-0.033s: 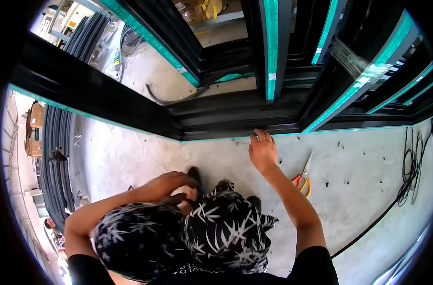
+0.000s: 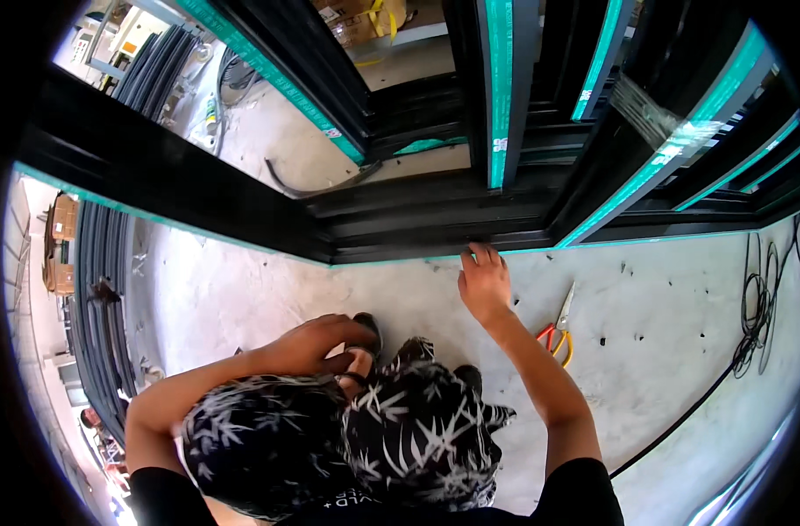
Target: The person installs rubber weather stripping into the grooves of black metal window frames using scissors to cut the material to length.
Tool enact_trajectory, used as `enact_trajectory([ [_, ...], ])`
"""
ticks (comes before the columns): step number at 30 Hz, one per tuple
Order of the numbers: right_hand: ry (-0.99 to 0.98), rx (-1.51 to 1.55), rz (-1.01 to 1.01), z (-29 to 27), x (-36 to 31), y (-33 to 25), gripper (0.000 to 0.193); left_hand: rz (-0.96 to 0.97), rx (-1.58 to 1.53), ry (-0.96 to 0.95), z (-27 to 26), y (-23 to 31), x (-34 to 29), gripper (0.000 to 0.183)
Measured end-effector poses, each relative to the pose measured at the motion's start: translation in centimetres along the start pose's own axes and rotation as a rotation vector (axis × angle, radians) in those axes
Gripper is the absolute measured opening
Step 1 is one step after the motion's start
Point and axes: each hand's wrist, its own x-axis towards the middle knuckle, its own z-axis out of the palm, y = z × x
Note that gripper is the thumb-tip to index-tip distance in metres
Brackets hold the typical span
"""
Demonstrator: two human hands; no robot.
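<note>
A large black window or door frame (image 2: pixel 435 210) with green protective tape stands across the floor in front of me. My right hand (image 2: pixel 486 287) reaches forward to its bottom rail, fingers bent over the near edge. The far side of the rail hides what the fingertips touch. Low beside my left foot is my left hand (image 2: pixel 325 342), lying over the ankle and dark shoe (image 2: pixel 369 329) with its fingers stretched out and nothing seen in it. Shears (image 2: pixel 565 314) with one red and one yellow handle lie on the floor to the right of my right forearm.
Black cable (image 2: pixel 755 316) lies coiled at the right, one length running toward me. Bundled dark profiles (image 2: pixel 102 298) and cardboard boxes (image 2: pixel 62 245) stand at the left. Small dark scraps dot the concrete floor (image 2: pixel 654 298). Beyond the frame lies a bent dark strip (image 2: pixel 321 191).
My left hand has shifted slightly right over the foot, and more of the shoe shows. The right hand stays at the rail.
</note>
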Motion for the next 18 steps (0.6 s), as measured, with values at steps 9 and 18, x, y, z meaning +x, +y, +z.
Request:
enact_trajectory([
  [9, 0.063, -0.302, 0.443, -4.8, -9.1, 4.7, 0.044, 0.223, 0.058, -0.151, 0.7, -1.7, 7.3, 0.029],
  [18, -0.027, -0.420, 0.795, -5.1, -16.9, 5.4, 0.038, 0.161, -0.198, -0.392, 4.0, -6.7, 13.8, 0.026],
])
